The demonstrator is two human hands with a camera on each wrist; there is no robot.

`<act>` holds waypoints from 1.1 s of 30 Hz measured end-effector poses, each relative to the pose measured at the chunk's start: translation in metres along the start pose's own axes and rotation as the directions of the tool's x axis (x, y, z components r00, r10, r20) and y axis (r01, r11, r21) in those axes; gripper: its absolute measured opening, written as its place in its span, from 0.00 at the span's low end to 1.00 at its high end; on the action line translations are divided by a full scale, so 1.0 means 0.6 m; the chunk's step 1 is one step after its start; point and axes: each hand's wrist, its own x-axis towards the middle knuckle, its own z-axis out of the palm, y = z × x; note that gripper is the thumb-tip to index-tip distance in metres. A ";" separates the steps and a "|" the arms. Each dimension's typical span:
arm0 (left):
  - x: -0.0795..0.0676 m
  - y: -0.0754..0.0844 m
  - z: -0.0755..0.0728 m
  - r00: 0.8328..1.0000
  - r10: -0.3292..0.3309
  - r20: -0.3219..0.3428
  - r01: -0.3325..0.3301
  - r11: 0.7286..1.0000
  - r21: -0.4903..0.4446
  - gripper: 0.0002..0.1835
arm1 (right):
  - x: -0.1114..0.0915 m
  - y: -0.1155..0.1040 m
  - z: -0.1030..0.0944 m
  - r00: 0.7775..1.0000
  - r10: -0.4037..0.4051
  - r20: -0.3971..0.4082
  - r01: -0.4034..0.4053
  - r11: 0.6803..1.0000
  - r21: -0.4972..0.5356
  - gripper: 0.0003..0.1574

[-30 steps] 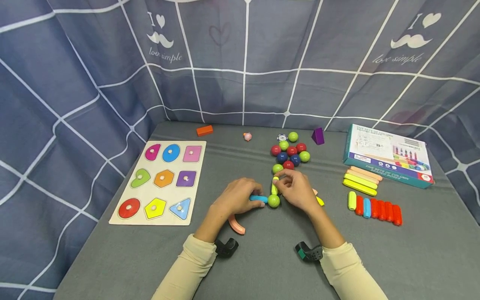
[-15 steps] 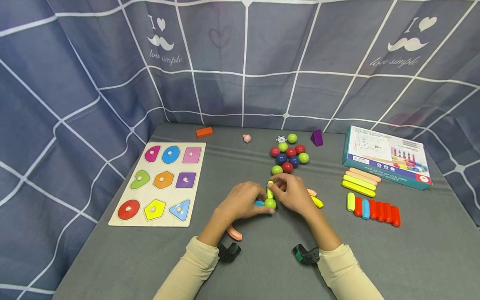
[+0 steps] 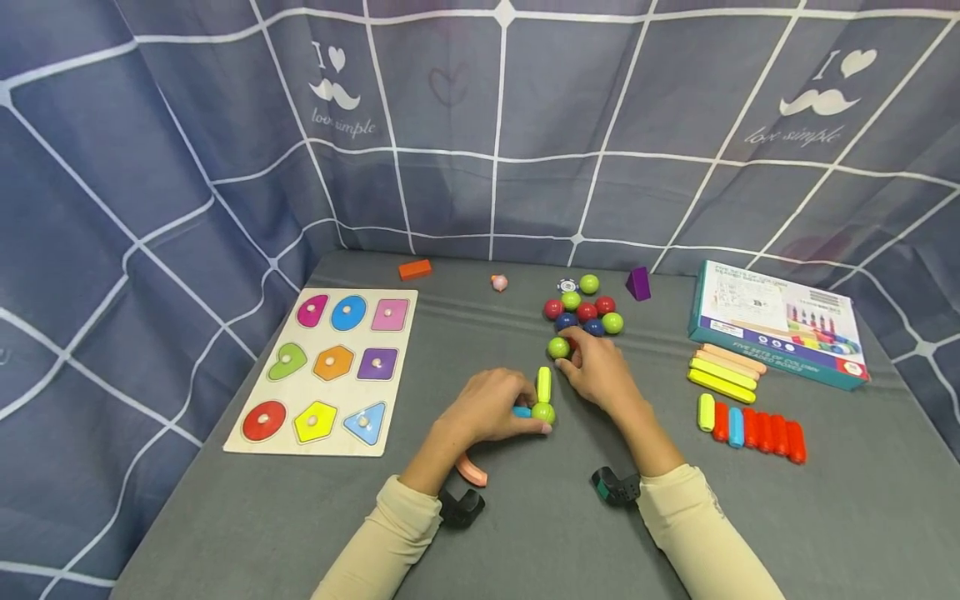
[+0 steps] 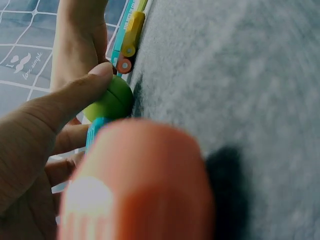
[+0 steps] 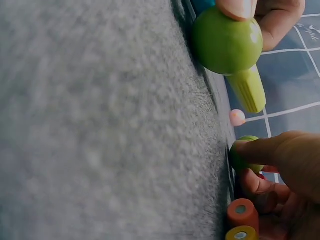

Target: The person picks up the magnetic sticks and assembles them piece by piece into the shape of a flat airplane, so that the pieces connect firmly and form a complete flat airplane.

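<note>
— In the middle of the grey table (image 3: 547,533), what does the left hand (image 3: 487,407) have?

— The nearer green ball (image 3: 543,413), gripped with the thumb against it and the fingers curled behind the blue rod (image 3: 522,412) at its side.

— And the lime rod (image 3: 543,384)?

— It touches that same ball and points away from the person, toward the curtain (image 3: 570,92). Whether ball and rods are actually fastened I can't tell, since the fingers cover much of the blue rod.

— The right hand (image 3: 600,371)?

— Pinching the farther green ball (image 3: 558,347) between thumb and fingers, just in front of the cluster of red, blue and green balls (image 3: 587,312). From the right wrist, 2 round ends show beside that hand: an orange cylinder (image 5: 243,212) and a yellow cylinder (image 5: 241,233).

— What lies round about?

— A curved peach piece (image 3: 472,471) near the left wrist. On the right, a row of 7 short rods (image 3: 764,431), 5 of them red, with peach and yellow sticks (image 3: 722,385) behind and a box (image 3: 757,304) beyond those. On the left, a puzzle board (image 3: 300,390) with 9 shapes. At the back, an orange block (image 3: 415,269), a small pink figure (image 3: 498,283) and a purple wedge (image 3: 638,284).
</note>
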 end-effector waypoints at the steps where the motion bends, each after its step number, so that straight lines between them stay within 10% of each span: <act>1: 0.000 -0.001 0.002 1.000 0.003 -0.002 -0.003 1.000 -0.009 0.19 | 0.000 0.001 0.001 1.000 0.007 0.009 -0.007 1.000 -0.001 0.26; 13: 0.001 -0.012 0.008 1.000 0.021 -0.023 -0.022 0.997 -0.076 0.19 | -0.001 -0.005 0.002 0.997 -0.021 0.069 -0.001 0.951 0.309 0.17; 26: 0.002 -0.015 0.010 0.999 0.027 -0.032 -0.029 0.997 -0.065 0.18 | -0.001 -0.007 0.005 0.995 -0.026 0.099 -0.005 0.954 0.301 0.18; 33: 0.001 -0.015 0.007 0.999 0.023 -0.028 -0.024 0.998 -0.063 0.18 | -0.028 0.008 -0.047 0.994 0.033 0.103 -0.065 0.943 0.326 0.14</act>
